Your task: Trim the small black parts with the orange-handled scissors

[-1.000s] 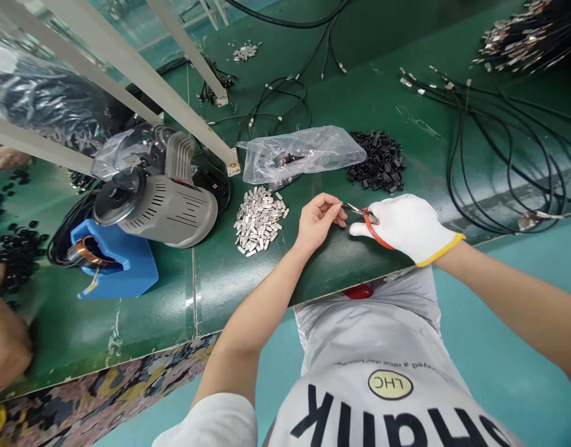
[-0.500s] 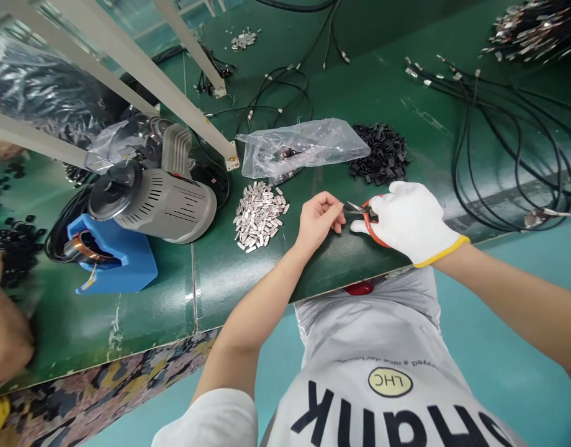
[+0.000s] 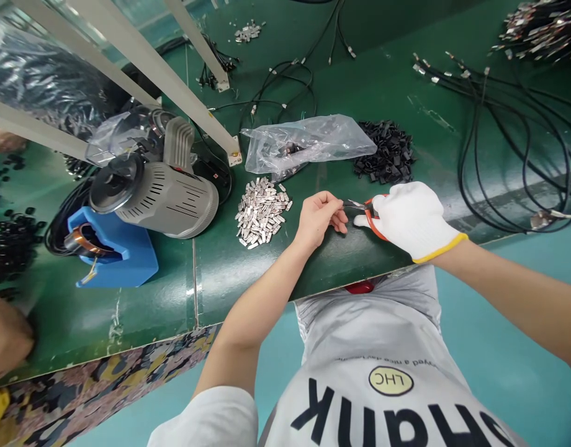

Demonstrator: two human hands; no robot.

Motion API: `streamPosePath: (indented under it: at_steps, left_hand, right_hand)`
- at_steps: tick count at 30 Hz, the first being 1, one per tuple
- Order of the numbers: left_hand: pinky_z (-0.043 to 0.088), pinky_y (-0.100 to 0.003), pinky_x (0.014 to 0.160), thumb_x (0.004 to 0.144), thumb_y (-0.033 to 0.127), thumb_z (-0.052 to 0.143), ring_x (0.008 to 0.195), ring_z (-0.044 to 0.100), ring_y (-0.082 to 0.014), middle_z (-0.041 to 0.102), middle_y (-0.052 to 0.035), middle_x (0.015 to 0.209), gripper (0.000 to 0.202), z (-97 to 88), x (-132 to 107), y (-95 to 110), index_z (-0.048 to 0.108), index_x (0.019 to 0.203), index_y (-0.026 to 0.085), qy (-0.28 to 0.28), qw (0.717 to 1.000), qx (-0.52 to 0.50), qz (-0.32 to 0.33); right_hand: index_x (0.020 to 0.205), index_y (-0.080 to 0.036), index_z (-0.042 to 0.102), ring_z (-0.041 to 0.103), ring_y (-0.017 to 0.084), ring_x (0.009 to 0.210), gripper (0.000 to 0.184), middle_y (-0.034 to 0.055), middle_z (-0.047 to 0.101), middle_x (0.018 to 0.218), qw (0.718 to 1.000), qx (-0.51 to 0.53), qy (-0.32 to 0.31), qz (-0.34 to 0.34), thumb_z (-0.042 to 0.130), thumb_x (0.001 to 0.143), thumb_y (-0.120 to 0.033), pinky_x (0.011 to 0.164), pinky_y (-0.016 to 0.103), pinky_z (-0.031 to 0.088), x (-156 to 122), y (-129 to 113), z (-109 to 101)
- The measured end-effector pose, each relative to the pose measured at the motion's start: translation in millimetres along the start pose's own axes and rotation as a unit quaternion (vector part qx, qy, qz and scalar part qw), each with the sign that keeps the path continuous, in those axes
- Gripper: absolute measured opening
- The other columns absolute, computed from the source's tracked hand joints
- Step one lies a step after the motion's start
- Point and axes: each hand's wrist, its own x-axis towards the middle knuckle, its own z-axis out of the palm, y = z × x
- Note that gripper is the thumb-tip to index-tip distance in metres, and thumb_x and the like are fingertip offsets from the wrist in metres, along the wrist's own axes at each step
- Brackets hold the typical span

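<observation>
In my white-gloved right hand (image 3: 409, 217) is a pair of scissors (image 3: 370, 217) with orange-red handles, its short metal blades pointing left. My bare left hand (image 3: 320, 218) is closed in a pinch right at the blade tips. A thin dark piece seems to stick out from its fingertips, too small to make out. Left of this hand lies a heap of small silver metal connectors (image 3: 262, 212). Behind the hands are a clear plastic bag (image 3: 313, 146) with dark pieces inside and a pile of small black plastic parts (image 3: 385, 152).
Black cables (image 3: 481, 112) spread over the green table (image 3: 341, 264) at right, with a cable bundle (image 3: 541, 28) behind. To the left stand a grey machine (image 3: 169, 198), a blue tape dispenser (image 3: 136, 261) and pale frame posts (image 3: 174, 74). A co-worker's arm (image 3: 6, 335) shows at far left.
The view has shifted slightly. Both hands stay together, the scissors still at the left fingertips, with only a small shift of the fingers.
</observation>
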Motion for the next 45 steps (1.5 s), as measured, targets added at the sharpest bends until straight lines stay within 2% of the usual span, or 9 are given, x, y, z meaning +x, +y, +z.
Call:
streamPosePath:
  at_steps: [9, 16, 24, 31, 40, 45]
  left_hand:
    - [0.042, -0.02, 0.039, 0.078, 0.033, 0.072, 0.042, 0.063, -0.0133, 0.067, -0.0008, 0.058, 0.026, -4.1, 3, 2, 0.053, 0.071, 0.017, 0.007, 0.999, -0.008, -0.034]
    - [0.043, -0.02, 0.04, 0.075, 0.029, 0.069, 0.041, 0.063, -0.0137, 0.067, -0.0015, 0.058, 0.022, -4.5, 0, 4, 0.052, 0.071, 0.017, -0.018, 0.998, 0.003, -0.053]
    - [0.043, -0.02, 0.042, 0.076, 0.03, 0.068, 0.042, 0.063, -0.0129, 0.068, -0.001, 0.059, 0.02, -8.8, 2, 4, 0.052, 0.073, 0.017, -0.035, 0.998, -0.005, -0.061]
    - [0.044, -0.019, 0.044, 0.076, 0.03, 0.071, 0.045, 0.065, -0.0135, 0.069, -0.0026, 0.062, 0.022, -12.2, 3, 7, 0.053, 0.075, 0.016, -0.035, 0.996, -0.015, -0.076]
    - [0.045, -0.02, 0.043, 0.076, 0.025, 0.07, 0.045, 0.065, -0.0147, 0.069, -0.0042, 0.061, 0.019, -13.7, 5, 7, 0.054, 0.073, 0.015, -0.036, 0.996, -0.026, -0.084]
    - [0.045, -0.02, 0.042, 0.076, 0.025, 0.071, 0.045, 0.065, -0.0151, 0.069, -0.0047, 0.062, 0.019, -13.4, 4, 8, 0.055, 0.073, 0.015, -0.048, 0.995, -0.021, -0.083]
  right_hand:
    - [0.1, -0.01, 0.072, 0.064, 0.031, 0.084, 0.082, 0.0218, 0.07, 0.088, 0.999, -0.034, -0.015, -0.04, 0.016, 0.101, -0.07, 0.074, 0.04, 0.033, 4, 4, 0]
    - [0.093, -0.011, 0.07, 0.061, 0.033, 0.088, 0.072, 0.0185, 0.068, 0.082, 0.995, -0.059, -0.006, -0.079, 0.038, 0.095, -0.075, 0.072, 0.038, 0.029, 8, 5, -13]
    - [0.091, -0.012, 0.069, 0.062, 0.031, 0.08, 0.074, 0.0203, 0.069, 0.08, 0.989, -0.07, 0.012, -0.132, 0.028, 0.098, -0.073, 0.07, 0.038, 0.025, 15, 8, -4]
    - [0.095, -0.013, 0.07, 0.064, 0.031, 0.08, 0.075, 0.0188, 0.07, 0.082, 0.991, -0.075, -0.007, -0.11, 0.023, 0.1, -0.071, 0.072, 0.038, 0.026, 14, 8, 1]
    - [0.092, -0.011, 0.069, 0.062, 0.029, 0.072, 0.076, 0.0182, 0.066, 0.075, 0.992, -0.074, 0.013, -0.097, 0.022, 0.101, -0.069, 0.068, 0.037, 0.023, 10, 5, 9]
    - [0.09, -0.013, 0.069, 0.06, 0.026, 0.071, 0.075, 0.017, 0.066, 0.074, 0.994, -0.066, 0.018, -0.089, 0.024, 0.1, -0.072, 0.069, 0.037, 0.024, 8, 8, 6]
